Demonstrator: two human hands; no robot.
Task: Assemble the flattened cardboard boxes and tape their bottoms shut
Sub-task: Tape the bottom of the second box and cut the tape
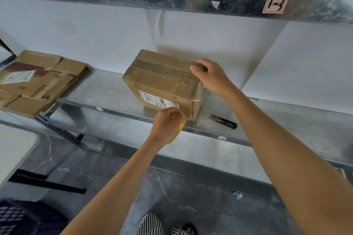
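Fingers (199, 66) on torn, corrugated cardboard box (152, 80)

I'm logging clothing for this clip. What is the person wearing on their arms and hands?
Nothing that shows. The left hand and right hand are bare, with no gloves, rings, watch or wristband. No sleeve is in view between either wrist and the frame's edge.
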